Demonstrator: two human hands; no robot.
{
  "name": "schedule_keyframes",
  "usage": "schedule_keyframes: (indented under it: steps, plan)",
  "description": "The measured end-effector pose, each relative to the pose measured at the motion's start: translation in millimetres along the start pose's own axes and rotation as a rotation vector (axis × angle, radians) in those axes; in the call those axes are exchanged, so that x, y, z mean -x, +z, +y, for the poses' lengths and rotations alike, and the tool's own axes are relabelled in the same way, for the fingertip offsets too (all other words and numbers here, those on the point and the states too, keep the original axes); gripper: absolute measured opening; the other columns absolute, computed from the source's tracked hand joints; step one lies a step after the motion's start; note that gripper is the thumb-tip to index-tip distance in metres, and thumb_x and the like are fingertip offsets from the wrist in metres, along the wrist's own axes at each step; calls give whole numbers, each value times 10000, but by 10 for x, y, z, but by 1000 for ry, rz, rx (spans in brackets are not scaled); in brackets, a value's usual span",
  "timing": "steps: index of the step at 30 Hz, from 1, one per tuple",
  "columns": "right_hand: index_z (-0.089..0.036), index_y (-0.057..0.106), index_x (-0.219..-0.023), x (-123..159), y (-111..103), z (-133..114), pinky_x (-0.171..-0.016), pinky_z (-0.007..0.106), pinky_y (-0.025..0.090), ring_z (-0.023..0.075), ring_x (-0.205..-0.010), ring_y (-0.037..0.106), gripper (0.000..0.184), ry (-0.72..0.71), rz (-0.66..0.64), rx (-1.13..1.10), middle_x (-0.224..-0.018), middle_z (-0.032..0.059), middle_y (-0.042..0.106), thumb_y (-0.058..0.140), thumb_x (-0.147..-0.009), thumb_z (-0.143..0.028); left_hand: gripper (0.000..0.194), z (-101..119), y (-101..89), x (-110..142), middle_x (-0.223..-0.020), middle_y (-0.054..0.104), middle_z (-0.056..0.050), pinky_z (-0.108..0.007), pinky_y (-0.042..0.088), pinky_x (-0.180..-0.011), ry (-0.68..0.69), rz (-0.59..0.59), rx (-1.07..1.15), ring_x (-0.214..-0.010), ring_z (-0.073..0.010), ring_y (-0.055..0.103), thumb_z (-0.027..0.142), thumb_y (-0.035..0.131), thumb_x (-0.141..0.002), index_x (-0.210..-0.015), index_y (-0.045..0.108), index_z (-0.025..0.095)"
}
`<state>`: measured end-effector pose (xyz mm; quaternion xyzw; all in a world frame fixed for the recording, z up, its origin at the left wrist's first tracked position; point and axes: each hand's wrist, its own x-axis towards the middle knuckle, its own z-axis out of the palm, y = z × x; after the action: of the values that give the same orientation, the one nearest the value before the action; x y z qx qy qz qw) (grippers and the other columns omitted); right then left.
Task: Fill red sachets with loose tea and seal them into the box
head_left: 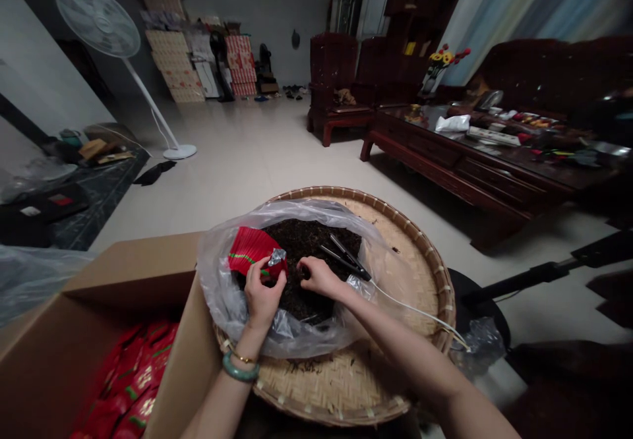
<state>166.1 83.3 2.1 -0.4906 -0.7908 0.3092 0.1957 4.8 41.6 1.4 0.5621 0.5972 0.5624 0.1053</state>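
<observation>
My left hand (264, 294) grips a small red foil packet (277, 269) between thumb and fingers; its silvery mouth (277, 256) faces up. Behind it, a fanned stack of red packets (250, 244) lies on dark, dry loose leaves (297, 234) in a large clear plastic bag (217, 294). Just right of the packet, my right hand (319, 277) hovers over the leaves with its fingers curled together; whatever they hold is too dark to make out. A black two-armed clamp tool (353, 264) with a white cord rests on the bag's right side.
Beneath the bag is a round woven bamboo tray (420, 261). An open cardboard box (133, 254) at left contains several filled red packets (143, 380). A white fan (180, 151), a dark wooden coffee table (445, 155) and a black stand (534, 274) stand around.
</observation>
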Motion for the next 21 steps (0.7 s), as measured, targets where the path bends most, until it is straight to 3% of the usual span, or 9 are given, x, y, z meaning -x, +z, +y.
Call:
schedule_keyframes:
  steps: [3,6,8,12,14,18,21]
  plan:
    - [-196,595,-960,-45,19,85,-631,251,447,105,-648,479,367,84,34,-284,-761,-29,535,615,-607,-99,349,12,-7,-2,-973,605,-73,-292,514,-660,0,3,-4,-833,-188,585,276,648,-709,-1033,578,170]
    - [-217,575,-1035,-70,30,117,-518,233,465,76,-545,433,452,257,3,-838,-701,-58,501,596,-596,-111,353,15,-9,0,-977,606,-76,-292,511,-664,-9,2,-1,-834,-191,585,281,650,-710,-1037,575,170]
    - [-207,579,-1025,-66,-5,96,-556,254,512,73,-551,459,434,355,-66,-1146,-688,-58,513,581,-604,-101,353,7,-6,3,-978,608,-78,-295,510,-670,-8,4,-1,-841,-194,586,285,650,-713,-1037,575,167]
    - [-146,600,-892,-21,-147,-5,-771,309,543,107,-709,585,239,465,-138,-1601,-779,4,612,525,-672,-91,354,-23,3,8,-982,608,-81,-304,509,-684,1,6,-6,-849,-197,588,289,644,-721,-1045,574,164]
    - [-127,592,-865,4,-197,-45,-818,317,531,141,-802,618,148,468,-127,-1758,-852,51,643,510,-752,-175,356,-27,4,9,-982,607,-78,-307,510,-691,7,6,-7,-852,-196,587,287,646,-722,-1048,572,166]
    - [-106,568,-929,42,-190,-55,-771,361,534,221,-880,646,422,553,-167,-1856,-854,131,657,391,-870,-484,348,-6,-2,5,-975,607,-77,-297,511,-681,31,3,-7,-853,-194,584,276,654,-719,-1036,571,161]
    - [-108,551,-981,57,-167,-30,-756,348,533,224,-884,661,436,571,-153,-1857,-877,140,663,307,-906,-461,344,9,-5,4,-973,610,-79,-292,509,-674,43,2,-10,-845,-192,588,274,652,-724,-1037,571,159]
